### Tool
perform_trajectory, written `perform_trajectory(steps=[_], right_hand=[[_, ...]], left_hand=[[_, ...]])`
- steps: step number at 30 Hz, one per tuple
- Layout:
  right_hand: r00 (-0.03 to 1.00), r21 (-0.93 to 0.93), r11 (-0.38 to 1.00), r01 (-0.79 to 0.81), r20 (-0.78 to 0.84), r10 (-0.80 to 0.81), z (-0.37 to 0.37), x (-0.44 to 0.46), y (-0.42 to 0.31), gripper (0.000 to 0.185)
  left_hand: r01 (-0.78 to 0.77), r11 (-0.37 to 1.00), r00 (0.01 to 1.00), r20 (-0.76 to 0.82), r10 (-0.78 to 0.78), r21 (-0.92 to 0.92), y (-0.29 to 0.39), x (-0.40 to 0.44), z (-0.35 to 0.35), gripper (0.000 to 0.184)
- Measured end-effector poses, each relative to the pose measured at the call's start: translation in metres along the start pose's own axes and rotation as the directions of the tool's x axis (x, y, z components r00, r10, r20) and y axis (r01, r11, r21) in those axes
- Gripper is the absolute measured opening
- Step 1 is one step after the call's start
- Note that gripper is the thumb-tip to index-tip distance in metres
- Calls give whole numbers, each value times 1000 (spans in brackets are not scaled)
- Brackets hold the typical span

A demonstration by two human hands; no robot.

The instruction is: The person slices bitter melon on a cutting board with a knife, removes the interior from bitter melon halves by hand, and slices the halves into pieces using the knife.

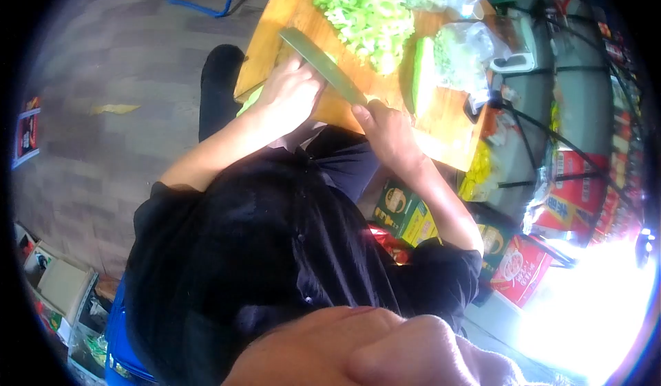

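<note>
My right hand [392,135] is closed round the handle of a kitchen knife [320,62], whose blade slants up to the left across the wooden cutting board [272,25]. Close beside the blade, my left hand [292,93] is bent over the near left of the board, fingers curled down. A pale green vegetable [251,101] shows from under that hand; most of it is hidden. A heap of light green cut vegetable strips [368,21] covers the far part of the board. Right of the heap lies a long green vegetable piece [422,76].
Clear plastic bags [465,52] with green contents lie on the board's right side. A black wire rack [544,121] with packaged goods stands to the right, above a red box [520,269]. A blue metal frame [200,7] stands on the floor at the upper left.
</note>
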State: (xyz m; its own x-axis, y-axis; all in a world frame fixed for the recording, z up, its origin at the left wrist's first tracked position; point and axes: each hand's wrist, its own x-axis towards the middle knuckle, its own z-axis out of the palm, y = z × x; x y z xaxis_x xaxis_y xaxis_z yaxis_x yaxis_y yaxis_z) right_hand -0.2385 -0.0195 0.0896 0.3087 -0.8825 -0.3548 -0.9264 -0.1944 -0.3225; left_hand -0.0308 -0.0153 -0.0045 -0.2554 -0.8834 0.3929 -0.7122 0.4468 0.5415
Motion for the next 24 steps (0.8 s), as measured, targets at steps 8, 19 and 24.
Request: perform_trajectory(steps=[8, 19, 24], right_hand=[[982, 23, 993, -114, 155, 109, -18, 12, -2, 47], [935, -141, 924, 356, 44, -353, 4, 50, -3, 20], [855, -153, 842, 517, 55, -515, -15, 17, 8, 26]], left_hand=[[43, 997, 995, 92, -37, -57, -3, 0, -4, 36], [66, 997, 989, 136, -62, -25, -3, 0, -2, 35], [48, 995, 999, 18, -46, -84, -1, 1, -2, 37]])
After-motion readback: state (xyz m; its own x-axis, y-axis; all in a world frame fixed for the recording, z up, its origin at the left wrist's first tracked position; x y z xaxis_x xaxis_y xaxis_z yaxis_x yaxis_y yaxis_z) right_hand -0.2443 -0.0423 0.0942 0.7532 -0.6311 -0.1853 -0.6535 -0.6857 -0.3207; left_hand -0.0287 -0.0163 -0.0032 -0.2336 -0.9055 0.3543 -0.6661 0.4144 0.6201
